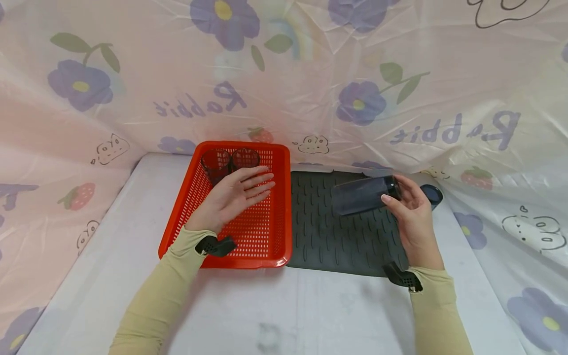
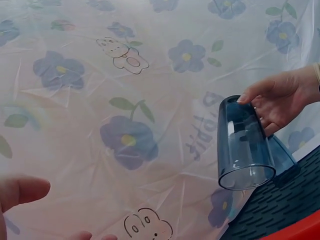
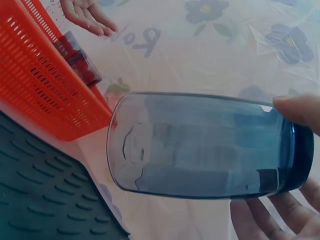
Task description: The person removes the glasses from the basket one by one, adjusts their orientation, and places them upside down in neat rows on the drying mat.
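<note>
- While the right hand (image 1: pixel 414 212) grips the glass (image 1: pixel 361 195) by its base, its long axis runs sideways, mouth leftward, above the mat (image 1: pixel 319 246).
- The left hand (image 1: pixel 232 195), fingers straight, hangs farther off over the basket (image 1: pixel 287 212), whose rim lies between.
- Two tumblers (image 1: pixel 246 159) sit inside; a third tumbler (image 1: pixel 434 195) is beside the right hand.

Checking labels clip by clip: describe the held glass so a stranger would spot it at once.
Beside the red basket lies a dark ridged mat. Over it, the right grip holds a blue-tinted glass by its base. It alone is held, nearly sideways, open end toward the basket, unlike the similar glass behind that grip.
</note>
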The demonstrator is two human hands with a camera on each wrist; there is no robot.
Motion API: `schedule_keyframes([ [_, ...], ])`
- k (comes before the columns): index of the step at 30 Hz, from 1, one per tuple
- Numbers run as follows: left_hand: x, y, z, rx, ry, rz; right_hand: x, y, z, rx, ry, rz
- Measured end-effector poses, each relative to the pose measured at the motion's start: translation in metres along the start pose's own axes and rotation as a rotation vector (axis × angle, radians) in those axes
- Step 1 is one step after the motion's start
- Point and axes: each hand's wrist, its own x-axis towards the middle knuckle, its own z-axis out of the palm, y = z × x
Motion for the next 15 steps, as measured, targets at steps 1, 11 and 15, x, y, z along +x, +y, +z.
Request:
schedule_keyframes([
  [1, 0.0, 0.001, -0.002, -0.001, 0.003, 0.006, 0.0, 0.0, -0.001, -0.002, 0.006, 0.003],
  [11, -0.01, 0.012, -0.022, -0.054, 0.032, 0.044, -0.001, 0.004, -0.017, -0.007, 0.082, -0.008],
  [15, -0.015, 0.017, -0.028, -0.066, 0.061, 0.052, 0.0, 0.004, -0.022, 0.012, 0.121, -0.014],
])
